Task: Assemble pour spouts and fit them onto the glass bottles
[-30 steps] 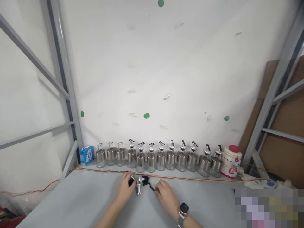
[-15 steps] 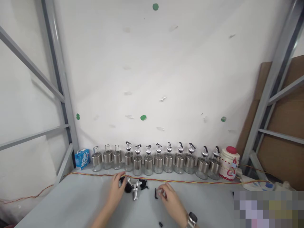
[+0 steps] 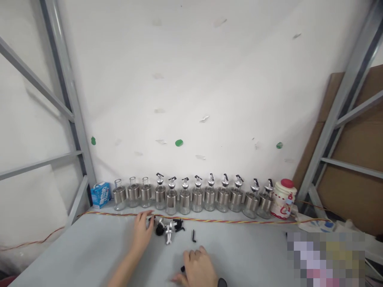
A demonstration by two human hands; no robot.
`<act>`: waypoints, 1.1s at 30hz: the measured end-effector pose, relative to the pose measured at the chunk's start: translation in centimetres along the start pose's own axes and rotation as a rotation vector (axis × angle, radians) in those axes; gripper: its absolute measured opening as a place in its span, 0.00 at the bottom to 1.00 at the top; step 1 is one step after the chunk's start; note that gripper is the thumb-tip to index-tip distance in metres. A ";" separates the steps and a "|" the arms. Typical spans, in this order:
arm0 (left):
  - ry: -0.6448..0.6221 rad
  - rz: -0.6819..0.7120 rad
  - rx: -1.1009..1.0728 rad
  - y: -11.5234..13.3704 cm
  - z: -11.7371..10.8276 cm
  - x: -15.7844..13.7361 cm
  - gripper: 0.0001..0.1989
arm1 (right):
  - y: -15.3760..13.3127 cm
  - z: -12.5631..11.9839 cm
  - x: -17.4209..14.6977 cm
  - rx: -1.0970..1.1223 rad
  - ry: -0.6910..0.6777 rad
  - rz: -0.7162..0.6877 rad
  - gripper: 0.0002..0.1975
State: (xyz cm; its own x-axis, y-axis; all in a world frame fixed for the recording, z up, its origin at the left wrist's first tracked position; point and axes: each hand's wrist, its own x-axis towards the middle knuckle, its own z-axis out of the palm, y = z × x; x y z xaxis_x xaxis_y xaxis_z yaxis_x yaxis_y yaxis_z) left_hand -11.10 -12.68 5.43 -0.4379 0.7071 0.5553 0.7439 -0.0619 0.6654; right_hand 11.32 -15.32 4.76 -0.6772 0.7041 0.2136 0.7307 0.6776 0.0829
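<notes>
My left hand (image 3: 142,230) rests at the left side of a small pile of pourer spouts, fingers loosely curved and apart, with a dark part at its fingertips. In the pile lie a silver-and-white spout (image 3: 169,232), a round black piece (image 3: 159,230) and black lever parts (image 3: 178,224). My right hand (image 3: 198,266) is low near the front, thumb spread from the fingers. Between thumb and forefinger a small black piece (image 3: 182,268) shows on the table, partly covered by the hand. A thin black L-shaped lever (image 3: 194,236) lies alone beyond the right hand.
Glass bottles with steel sleeves line the back; several carry spouts, like this bottle (image 3: 171,199), while three at the left are open-necked (image 3: 119,193). A blue carton (image 3: 101,195) and a white-and-red jar (image 3: 283,199) flank them. A twisted cord (image 3: 209,220) crosses the table (image 3: 239,251).
My right hand has moved from beside the L-shaped lever toward the table's front, over the small black piece. My left hand stays by the pile. The view has shifted slightly.
</notes>
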 end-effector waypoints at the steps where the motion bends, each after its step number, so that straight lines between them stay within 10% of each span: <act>1: 0.019 -0.014 0.013 -0.2 -0.1 0.1 0.12 | -0.3 -0.4 0.5 0.005 -0.027 0.007 0.25; 13: 0.009 -0.115 0.122 -1.4 -0.7 0.8 0.17 | 0.2 0.6 2.3 -0.033 -0.004 -0.119 0.07; 23: -0.232 -0.034 0.213 -0.8 -0.6 0.0 0.15 | 4.2 -0.5 5.7 -0.042 0.174 0.128 0.11; 33: -0.192 -0.086 0.107 -1.6 0.0 0.2 0.06 | -0.3 -0.5 6.7 0.080 0.290 -0.047 0.11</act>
State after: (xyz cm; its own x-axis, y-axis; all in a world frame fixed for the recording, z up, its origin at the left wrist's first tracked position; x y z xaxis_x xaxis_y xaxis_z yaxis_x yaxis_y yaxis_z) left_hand -12.37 -12.45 4.48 -0.4051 0.8283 0.3870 0.7619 0.0718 0.6437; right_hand 6.61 -10.95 6.62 -0.6484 0.5895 0.4818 0.6827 0.7303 0.0251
